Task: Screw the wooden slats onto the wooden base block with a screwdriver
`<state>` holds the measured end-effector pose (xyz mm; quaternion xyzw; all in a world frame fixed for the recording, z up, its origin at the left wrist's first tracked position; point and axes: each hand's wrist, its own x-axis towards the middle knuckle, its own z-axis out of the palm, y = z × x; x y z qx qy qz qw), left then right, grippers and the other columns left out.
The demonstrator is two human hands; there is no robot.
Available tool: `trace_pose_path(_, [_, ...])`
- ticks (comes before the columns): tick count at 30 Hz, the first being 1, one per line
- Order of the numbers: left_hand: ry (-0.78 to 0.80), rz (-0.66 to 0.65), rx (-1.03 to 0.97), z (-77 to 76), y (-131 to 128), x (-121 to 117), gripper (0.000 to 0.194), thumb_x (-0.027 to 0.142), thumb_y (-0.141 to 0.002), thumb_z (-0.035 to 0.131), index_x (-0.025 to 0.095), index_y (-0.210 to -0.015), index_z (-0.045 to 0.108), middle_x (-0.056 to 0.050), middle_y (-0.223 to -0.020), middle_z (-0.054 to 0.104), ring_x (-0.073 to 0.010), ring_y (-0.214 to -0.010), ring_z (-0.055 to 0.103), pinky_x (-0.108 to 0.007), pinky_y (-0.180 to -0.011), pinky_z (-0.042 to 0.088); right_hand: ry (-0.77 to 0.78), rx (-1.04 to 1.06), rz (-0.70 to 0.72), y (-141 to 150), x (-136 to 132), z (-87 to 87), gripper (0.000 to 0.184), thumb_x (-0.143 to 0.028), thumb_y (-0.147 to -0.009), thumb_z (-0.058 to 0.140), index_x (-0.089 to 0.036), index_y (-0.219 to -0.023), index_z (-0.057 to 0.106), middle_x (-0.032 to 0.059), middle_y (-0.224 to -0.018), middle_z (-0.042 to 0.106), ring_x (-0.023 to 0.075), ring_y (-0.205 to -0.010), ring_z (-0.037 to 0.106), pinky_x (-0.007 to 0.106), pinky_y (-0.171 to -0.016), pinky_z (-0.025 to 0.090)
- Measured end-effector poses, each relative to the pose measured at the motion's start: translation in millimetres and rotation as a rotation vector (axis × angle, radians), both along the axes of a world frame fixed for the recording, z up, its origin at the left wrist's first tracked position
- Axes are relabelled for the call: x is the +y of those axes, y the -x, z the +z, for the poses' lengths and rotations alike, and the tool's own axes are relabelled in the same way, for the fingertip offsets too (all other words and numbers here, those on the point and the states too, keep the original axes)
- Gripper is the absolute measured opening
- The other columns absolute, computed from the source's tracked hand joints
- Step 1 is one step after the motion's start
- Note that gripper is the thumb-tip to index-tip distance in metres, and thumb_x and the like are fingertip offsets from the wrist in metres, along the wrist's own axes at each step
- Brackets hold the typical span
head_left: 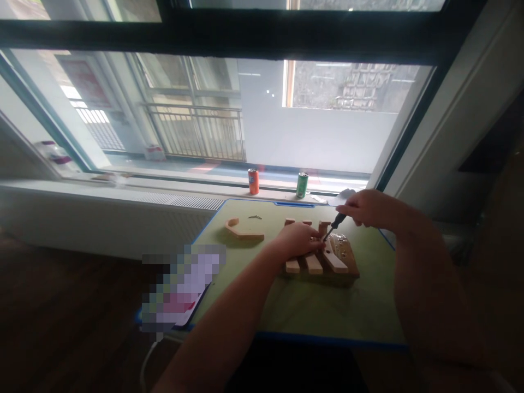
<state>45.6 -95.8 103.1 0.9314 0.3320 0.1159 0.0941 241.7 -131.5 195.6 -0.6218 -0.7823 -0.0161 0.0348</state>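
In the head view my right hand (357,208) is closed around the dark handle of a screwdriver (338,220). Its shaft slants down to the left, and the tip meets a pale wooden hook (336,263) on a brown wooden board (352,266). My left hand (301,239) lies over the board, its fingers closed against the hook right by the screwdriver's tip. Whether they also pinch a screw is too small to tell. Two similar hooks, one of them the middle hook (313,266), lie side by side under my left hand, partly covered by it.
A loose wooden hook (245,234) lies on the green table (282,311), with small screws (254,217) behind it. A partly blurred phone-like thing (192,295) is at the left edge. On the windowsill stand an orange can (253,182) and a green can (302,185).
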Motion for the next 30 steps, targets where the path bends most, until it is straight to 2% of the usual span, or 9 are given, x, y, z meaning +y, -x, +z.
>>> trace_pose_path(3, [-0.006, 0.009, 0.000, 0.0, -0.4, -0.2, 0.039, 0.053, -0.081, 0.042, 0.029, -0.100, 0.068, -0.003, -0.094, 0.066, -0.0199, -0.087, 0.060, -0.026, -0.072, 0.041, -0.112, -0.052, -0.063, 4.1, 5.2, -4.2, 0.056, -0.058, -0.083, 0.033, -0.016, -0.067, 0.067, 0.0068, -0.061, 0.063, 0.0163, -0.054, 0.054, 0.028, -0.054, 0.035])
trace_pose_path(6, [-0.006, 0.014, 0.006, 0.6, -0.6, -0.5, 0.039, 0.053, -0.081, 0.044, 0.030, -0.101, 0.067, -0.003, -0.094, 0.066, -0.0203, -0.088, 0.060, -0.027, -0.074, 0.041, -0.220, -0.016, 0.003, 8.6, 12.0, -12.3, 0.044, -0.049, -0.085, 0.038, -0.017, -0.085, 0.067, 0.0081, -0.078, 0.067, 0.0176, -0.067, 0.058, 0.027, -0.061, 0.038])
trace_pose_path(11, [-0.001, 0.017, 0.010, 0.6, -0.4, -0.5, 0.040, 0.054, -0.080, 0.044, 0.027, -0.097, 0.069, -0.004, -0.095, 0.066, -0.0209, -0.091, 0.060, -0.027, -0.074, 0.042, -0.164, 0.043, 0.130, 3.3, 11.7, -14.3, 0.040, -0.042, -0.089, 0.034, -0.021, -0.110, 0.060, 0.0071, -0.094, 0.067, 0.0168, -0.074, 0.058, 0.026, -0.065, 0.039])
trace_pose_path(17, [-0.009, 0.019, 0.007, -1.4, -1.1, 1.2, 0.041, 0.056, -0.080, 0.042, 0.028, -0.097, 0.068, -0.003, -0.094, 0.067, -0.0219, -0.097, 0.058, -0.028, -0.077, 0.042, -0.115, -0.094, -0.059, 3.0, 7.6, -7.8, 0.052, -0.053, -0.085, 0.034, -0.016, -0.072, 0.068, 0.0076, -0.066, 0.064, 0.0162, -0.058, 0.054, 0.026, -0.055, 0.035])
trace_pose_path(19, [-0.011, 0.021, 0.008, -1.8, -1.1, 1.4, 0.041, 0.056, -0.080, 0.042, 0.029, -0.098, 0.068, -0.002, -0.094, 0.067, -0.0228, -0.101, 0.057, -0.029, -0.079, 0.042, -0.167, -0.080, -0.052, 8.0, 9.5, -10.1, 0.049, -0.050, -0.086, 0.034, -0.016, -0.076, 0.068, 0.0077, -0.070, 0.066, 0.0166, -0.061, 0.056, 0.026, -0.057, 0.036])
trace_pose_path(21, [-0.010, 0.020, 0.001, -1.4, -0.8, 0.8, 0.041, 0.056, -0.080, 0.042, 0.029, -0.098, 0.067, -0.002, -0.096, 0.067, -0.0232, -0.103, 0.056, -0.029, -0.078, 0.042, -0.215, -0.024, -0.005, 12.1, 10.9, -12.6, 0.042, -0.045, -0.086, 0.037, -0.017, -0.092, 0.067, 0.0079, -0.083, 0.068, 0.0176, -0.070, 0.058, 0.026, -0.062, 0.038])
trace_pose_path(25, [0.024, 0.023, -0.005, 1.8, -0.3, -1.9, 0.041, 0.054, -0.081, 0.043, 0.028, -0.100, 0.068, -0.003, -0.099, 0.066, -0.0224, -0.096, 0.059, -0.027, -0.074, 0.042, -0.172, 0.021, 0.078, 10.7, 6.5, -10.3, 0.037, -0.040, -0.086, 0.040, -0.023, -0.110, 0.062, 0.0063, -0.098, 0.067, 0.0192, -0.082, 0.059, 0.027, -0.069, 0.040])
trace_pose_path(27, [0.047, 0.040, 0.007, 3.4, -0.5, -2.9, 0.040, 0.053, -0.081, 0.044, 0.028, -0.101, 0.068, -0.004, -0.100, 0.065, -0.0225, -0.095, 0.059, -0.027, -0.074, 0.041, -0.134, -0.009, 0.076, 7.0, 2.5, -6.3, 0.036, -0.043, -0.084, 0.042, -0.023, -0.105, 0.065, 0.0065, -0.094, 0.068, 0.0196, -0.080, 0.059, 0.027, -0.068, 0.040])
trace_pose_path(30, [0.059, 0.051, 0.016, 3.8, -0.9, -2.6, 0.040, 0.053, -0.081, 0.044, 0.029, -0.103, 0.067, -0.003, -0.102, 0.065, -0.0229, -0.098, 0.058, -0.027, -0.075, 0.041, -0.097, -0.082, 0.017, 4.9, 0.9, -3.9, 0.048, -0.054, -0.084, 0.037, -0.019, -0.082, 0.070, 0.0073, -0.073, 0.067, 0.0187, -0.066, 0.058, 0.027, -0.061, 0.038])
